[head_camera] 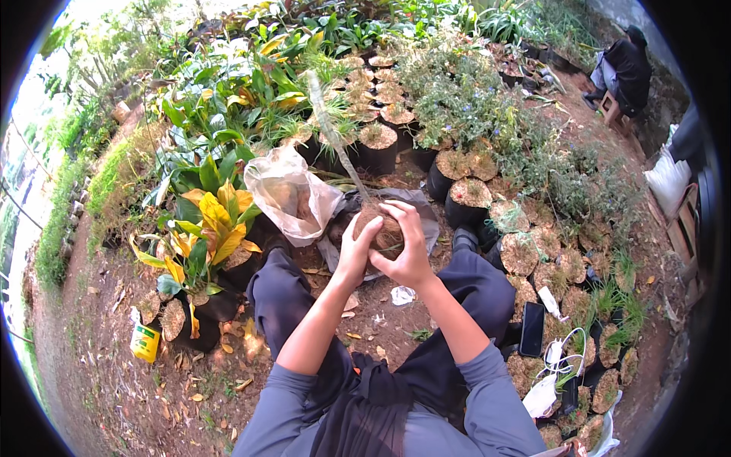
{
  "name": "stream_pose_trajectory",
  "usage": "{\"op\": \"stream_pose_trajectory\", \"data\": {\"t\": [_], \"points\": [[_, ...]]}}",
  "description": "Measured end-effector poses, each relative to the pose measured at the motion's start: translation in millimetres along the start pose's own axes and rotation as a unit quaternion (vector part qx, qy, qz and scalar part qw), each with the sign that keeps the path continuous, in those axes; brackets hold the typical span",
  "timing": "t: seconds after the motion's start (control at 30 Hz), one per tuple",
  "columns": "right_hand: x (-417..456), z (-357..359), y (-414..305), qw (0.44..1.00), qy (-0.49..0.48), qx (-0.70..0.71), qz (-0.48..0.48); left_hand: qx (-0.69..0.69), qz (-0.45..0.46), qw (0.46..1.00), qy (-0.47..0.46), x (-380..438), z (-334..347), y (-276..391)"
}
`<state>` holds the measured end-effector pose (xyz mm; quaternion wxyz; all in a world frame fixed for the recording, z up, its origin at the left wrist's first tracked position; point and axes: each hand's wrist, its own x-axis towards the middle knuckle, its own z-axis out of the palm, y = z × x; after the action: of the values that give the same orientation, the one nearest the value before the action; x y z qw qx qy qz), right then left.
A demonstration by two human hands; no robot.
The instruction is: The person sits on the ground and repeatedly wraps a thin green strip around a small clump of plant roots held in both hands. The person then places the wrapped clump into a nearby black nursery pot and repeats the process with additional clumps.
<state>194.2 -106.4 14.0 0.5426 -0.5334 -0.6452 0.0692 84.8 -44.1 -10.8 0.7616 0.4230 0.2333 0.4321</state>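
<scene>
Between my two hands I hold a round, brown ball of fibre (389,231), with a few green strands on its lower side. My left hand (355,248) cups it from the left, thumb across its front. Around its right side curve the fingers of my right hand (408,245). A long grey-green stem (331,134) rises from the top of the ball and leans to the left. Beneath my hands a dark plastic sheet (425,214) lies on the soil. Just left of it stands an open, translucent plastic bag (294,197) with brown material inside.
Black nursery bags (378,143) with brown tops stand ahead and to the right. Yellowing leafy plants (217,223) grow at left, near a yellow container (145,343). A phone (532,329) and white cable (574,357) rest on bags by my right knee. Another person (625,71) sits far right.
</scene>
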Motion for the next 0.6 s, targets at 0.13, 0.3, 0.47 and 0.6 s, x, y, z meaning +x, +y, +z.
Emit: {"op": "stream_pose_trajectory", "data": {"t": [0.13,0.3,0.47,0.6], "points": [[1,-1,6,0.99,0.006,0.13,0.048,-0.011,0.003,1.0,0.01,0,-4,5],[5,1,5,0.999,0.042,0.02,0.005,0.034,0.016,0.999,0.02,-5,-2,3],[-2,6,4,0.999,0.025,0.019,0.029,0.023,0.013,0.999,-0.025,-7,-4,4],[0,4,11,0.977,0.009,0.194,0.093,0.035,-0.044,0.998,-0.006,-10,-4,11]]}}
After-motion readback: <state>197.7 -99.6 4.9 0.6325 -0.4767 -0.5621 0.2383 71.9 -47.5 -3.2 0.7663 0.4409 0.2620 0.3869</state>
